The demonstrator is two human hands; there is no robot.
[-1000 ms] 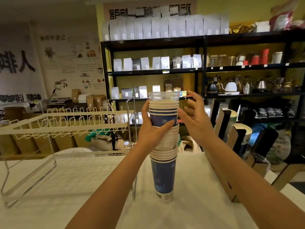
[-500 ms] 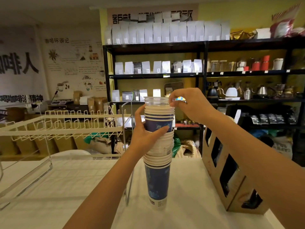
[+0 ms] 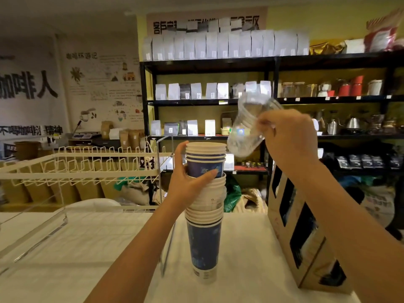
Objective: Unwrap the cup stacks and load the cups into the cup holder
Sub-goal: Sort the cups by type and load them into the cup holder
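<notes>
Lifted clear of the paper cup stack, the clear plastic cups tilted in my right hand, pinched at the rim. My left hand gripped the stack upright (steadying it) near the counter's middle, cup holder beside.

White tabletop lies open between wire rack and cardboard cup holder; cup stack stands between.

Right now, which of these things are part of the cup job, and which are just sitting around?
Part of the job:
- paper cup stack, held by the left hand
- clear plastic wrap, pinched in the right hand
- cardboard cup holder

Just sitting around:
- white wire rack
- black shelves of bags and kettles
</notes>
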